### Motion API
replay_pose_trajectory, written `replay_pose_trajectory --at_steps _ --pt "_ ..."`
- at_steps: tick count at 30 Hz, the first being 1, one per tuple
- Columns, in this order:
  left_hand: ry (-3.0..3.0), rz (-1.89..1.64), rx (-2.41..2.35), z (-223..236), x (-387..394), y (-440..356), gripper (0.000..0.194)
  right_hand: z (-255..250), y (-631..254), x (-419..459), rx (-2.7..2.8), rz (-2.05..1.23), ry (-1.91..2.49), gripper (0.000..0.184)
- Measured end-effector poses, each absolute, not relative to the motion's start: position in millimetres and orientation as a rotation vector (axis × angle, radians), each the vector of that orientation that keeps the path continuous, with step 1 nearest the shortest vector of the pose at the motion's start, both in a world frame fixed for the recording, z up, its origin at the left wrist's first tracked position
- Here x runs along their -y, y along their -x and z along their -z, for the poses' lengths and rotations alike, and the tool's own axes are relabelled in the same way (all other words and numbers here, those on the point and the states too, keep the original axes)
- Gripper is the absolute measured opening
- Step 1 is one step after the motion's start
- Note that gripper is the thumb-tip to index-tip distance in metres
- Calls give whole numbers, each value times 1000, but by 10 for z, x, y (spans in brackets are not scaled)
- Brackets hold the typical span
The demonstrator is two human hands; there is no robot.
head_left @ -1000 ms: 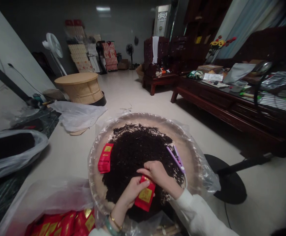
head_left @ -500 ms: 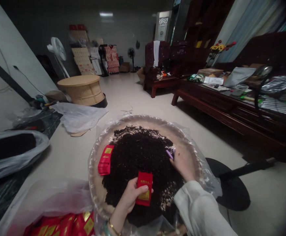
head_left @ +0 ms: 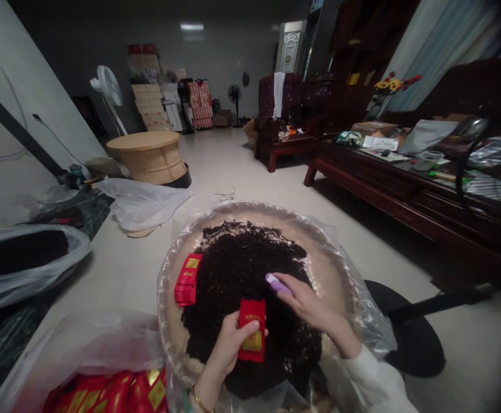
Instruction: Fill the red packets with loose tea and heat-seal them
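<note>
My left hand (head_left: 229, 343) is closed round a red packet (head_left: 252, 330) with gold print, thumb across its front, held above the near part of the dark heap. In my right hand (head_left: 304, 301) is a small purple object with a pale end (head_left: 279, 283); its exact kind is hard to make out. It hovers over the right side of a heap of dark loose leaves (head_left: 237, 267), which look like dried tea. The heap lies on a wide round tray (head_left: 334, 269) lined with clear plastic. A fanned stack of red packets (head_left: 188, 280) rests at the tray's left side.
Lower left, a clear plastic bag (head_left: 90, 338) holds several red and gold packets. Another bag of dark leaves (head_left: 24, 252) stands at far left. A round black stand base (head_left: 418, 338) sits right of the tray. A long wooden table (head_left: 383, 192) runs along the right.
My right hand has moved left and up from the heap's right edge, bringing the purple object towards the red packet. My left hand keeps its hold, nearly still. The view has shifted slightly.
</note>
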State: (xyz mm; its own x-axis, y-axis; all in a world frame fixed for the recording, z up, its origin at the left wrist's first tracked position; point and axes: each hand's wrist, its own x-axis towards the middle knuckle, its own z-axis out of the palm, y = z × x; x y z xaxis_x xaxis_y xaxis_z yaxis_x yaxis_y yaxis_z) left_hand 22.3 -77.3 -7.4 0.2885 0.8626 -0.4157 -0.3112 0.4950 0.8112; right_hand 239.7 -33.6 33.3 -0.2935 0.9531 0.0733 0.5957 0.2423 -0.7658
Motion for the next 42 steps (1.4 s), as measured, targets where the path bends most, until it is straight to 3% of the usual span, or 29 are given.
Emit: replay_pose_trajectory --at_steps 7,16,38,42 --pt "-830 -858 -1004 75 776 -187 47 -703 -1956 502 2433 -767 1341 47" --pt "-865 -805 -1089 128 793 -214 25 -744 -1786 490 2415 -778 1410 26" --pt "-789 -822 -1053 81 777 -212 32 -646 -1750 449 2352 -766 1461 19" --pt "-843 -825 -1045 84 771 -205 32 -646 -1798 455 2334 -783 1484 33"
